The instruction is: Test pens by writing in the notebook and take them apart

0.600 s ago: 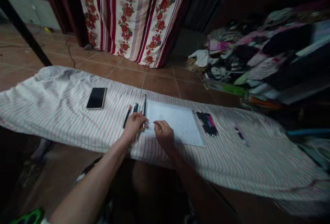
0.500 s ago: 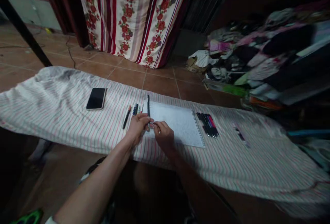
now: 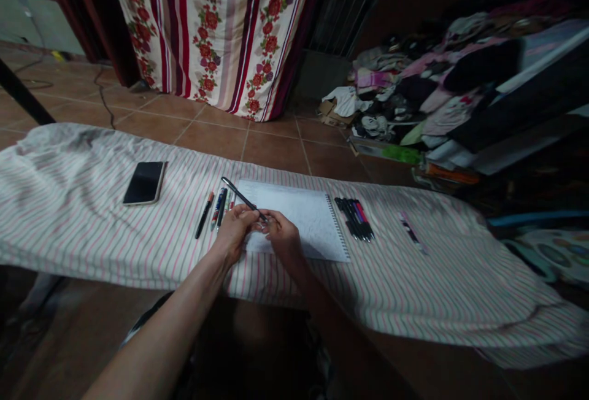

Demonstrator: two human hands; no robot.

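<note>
The left hand (image 3: 234, 228) and right hand (image 3: 284, 235) meet above the left part of the notebook (image 3: 299, 213), wrists angled inward. The left grip is clamped on a dark pen (image 3: 239, 192); whether the right, at its near end, clamps it I cannot tell. Striped cloth separates the notebook from the bench's (image 3: 432, 302) near edge. The pen slants, far end pointing away and leftward.
</note>
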